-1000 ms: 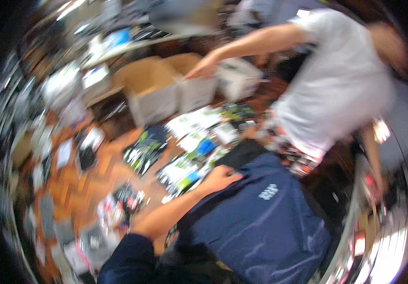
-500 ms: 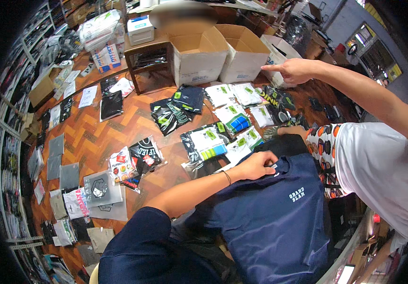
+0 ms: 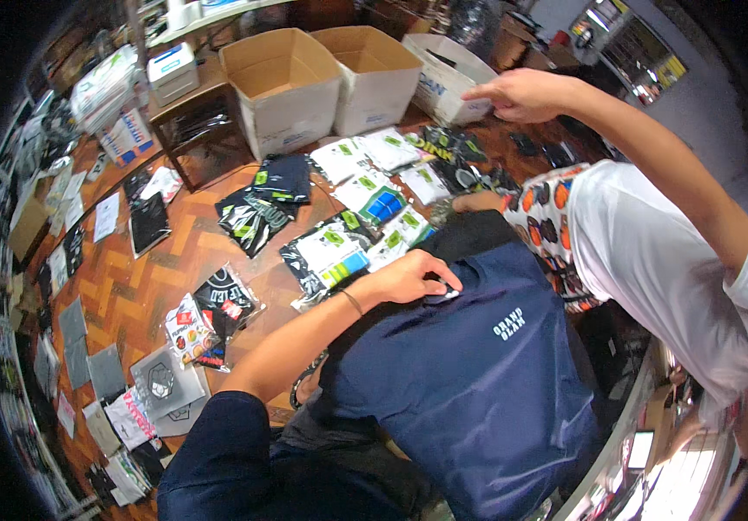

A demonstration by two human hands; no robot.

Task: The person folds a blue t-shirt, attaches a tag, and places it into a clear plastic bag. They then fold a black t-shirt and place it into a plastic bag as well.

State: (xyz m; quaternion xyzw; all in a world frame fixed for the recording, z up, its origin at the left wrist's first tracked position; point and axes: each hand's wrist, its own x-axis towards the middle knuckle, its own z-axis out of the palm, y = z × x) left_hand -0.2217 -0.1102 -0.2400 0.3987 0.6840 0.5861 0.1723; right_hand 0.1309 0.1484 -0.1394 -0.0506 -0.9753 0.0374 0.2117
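My left hand [image 3: 417, 278] pinches a navy T-shirt [image 3: 469, 382] at its collar, beside the neck label. The shirt hangs spread out in front of me, with small white lettering on its chest. Dark fabric [image 3: 469, 236] shows just behind its neckline. My right hand does not show. To the right, a person in a white shirt [image 3: 652, 234] points with one hand [image 3: 530, 94] toward the boxes; their other hand [image 3: 478, 201] is partly hidden near the dark fabric. Bagged shirts [image 3: 330, 247] lie on the floor just beyond my left hand.
Three white cartons, including an open box [image 3: 283, 117], stand at the back. Beside them is a small wooden table [image 3: 184, 108]. More bagged garments [image 3: 204, 321] and grey packets [image 3: 109, 372] lie on the wooden floor [image 3: 196, 230]. Shelving lines the left edge.
The view has swung to the right, so the boxes and floor items sit farther left. My left hand still grips the shirt's collar. The other person keeps pointing.
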